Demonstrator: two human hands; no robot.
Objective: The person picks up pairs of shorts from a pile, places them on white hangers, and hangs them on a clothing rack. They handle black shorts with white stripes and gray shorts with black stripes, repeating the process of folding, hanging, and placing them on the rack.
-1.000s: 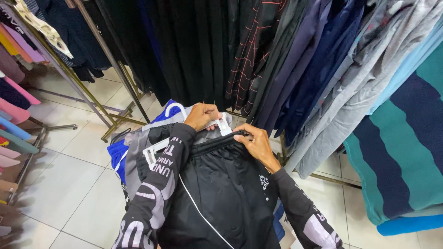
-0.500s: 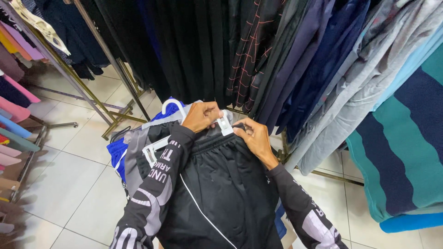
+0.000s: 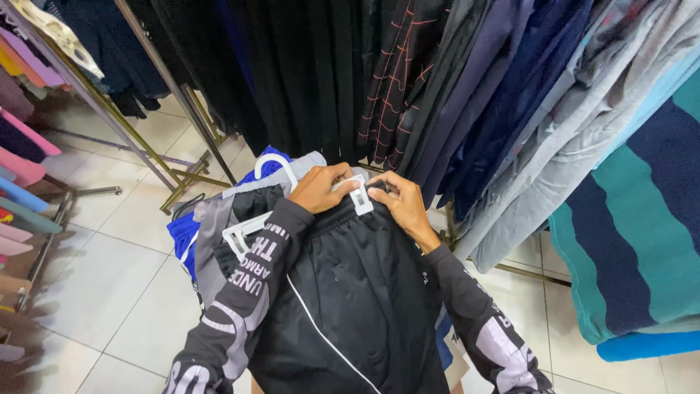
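**Both hands at the hanger clip on a pair of black shorts**

The left hand is curled over the white plastic hanger, fingers closed on its bar just above the waistband of the black shorts. The right hand sits just beside it, to the right, fingertips pinched on the same waistband edge next to the clip. The shorts drape down toward the camera from under both hands, a thin white stripe running across the front.

To do this step well, it looks wise to keep the left hand steady on the hanger bar while the right hand holds the waistband flat and taut at the clip, so the fabric does not bunch or slip out.

Below the left forearm lie more hangered garments, a grey one and a blue one, with a second white hanger. Beyond both hands hang dark clothes on a rack; to the right hangs a teal striped garment. The floor is pale tile.
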